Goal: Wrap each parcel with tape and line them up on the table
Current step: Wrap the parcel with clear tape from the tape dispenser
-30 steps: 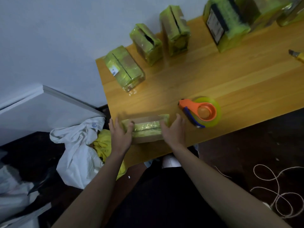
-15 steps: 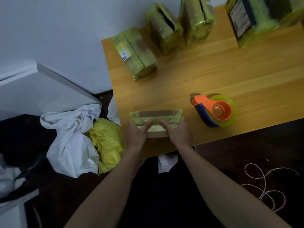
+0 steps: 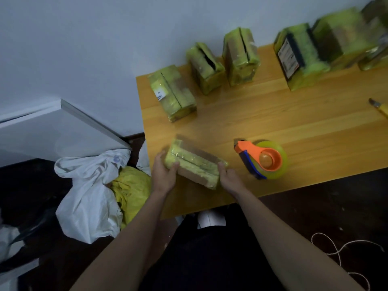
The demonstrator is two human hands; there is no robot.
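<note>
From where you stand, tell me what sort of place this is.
Probably a makeshift home packing spot: a wooden table against a plain wall, taped parcels lined up, a tape dispenser, and bags heaped on the floor.

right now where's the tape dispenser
In the head view, the tape dispenser sits on the table near its front edge, just right of the right hand and the held parcel.
</note>
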